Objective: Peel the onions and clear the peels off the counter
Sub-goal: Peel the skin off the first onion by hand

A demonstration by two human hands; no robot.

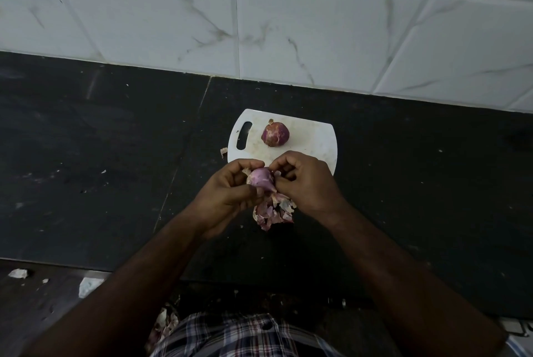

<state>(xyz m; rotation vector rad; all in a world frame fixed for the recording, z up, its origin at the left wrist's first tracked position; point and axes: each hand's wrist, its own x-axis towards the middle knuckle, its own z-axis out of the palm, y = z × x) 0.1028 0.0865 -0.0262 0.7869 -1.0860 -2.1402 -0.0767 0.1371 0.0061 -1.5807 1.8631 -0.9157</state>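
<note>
Nearest me, past the tabletop's [86, 172] front edge, a few peel scraps [165, 325] have dropped to the floor by my shirt, so clearing up will reach beyond the surface itself. Above the front-middle of the tabletop my left hand [227, 195] is curled around the half-stripped onion [261, 179], thumb and fingers closed on its pale purple flesh, while my right hand [305, 180] pinches a strip of skin at its side. Just under my hands a loose heap of peels [274, 212] lies on the dark stone. I judge this onion is nearly bare, with only a little skin left at its end. Farther out, the white cutting board [311, 143] carries a second onion [275, 133] that looks to have its skin on, and one stray peel [223, 151] sits beside the board's left edge. So roughly half the peeling remains, and none of the clearing is done. Both sides of the tabletop lie open, left and right, up to the tiled wall [288, 24] at the back edge.
</note>
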